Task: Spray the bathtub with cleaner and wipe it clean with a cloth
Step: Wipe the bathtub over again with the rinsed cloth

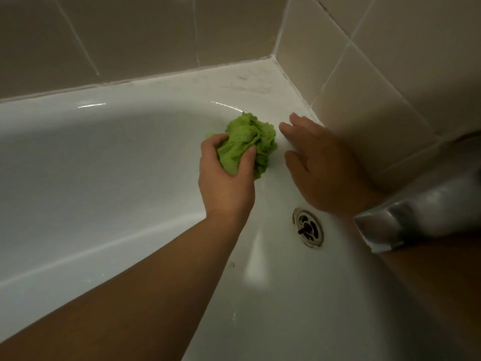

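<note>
The white bathtub (109, 162) fills the view, seen from above at its corner end. My left hand (225, 178) grips a bunched green cloth (250, 142) and holds it against the tub's inner wall, just below the corner ledge. My right hand (320, 168) lies flat with straight fingers on the tub's sloping end, right beside the cloth. No spray bottle is in view.
A round metal drain fitting (309, 227) sits in the tub's end wall below my right hand. A chrome faucet spout (406, 217) juts in from the right. Beige tiled walls (156, 35) meet at the corner above the smudged ledge (250, 79).
</note>
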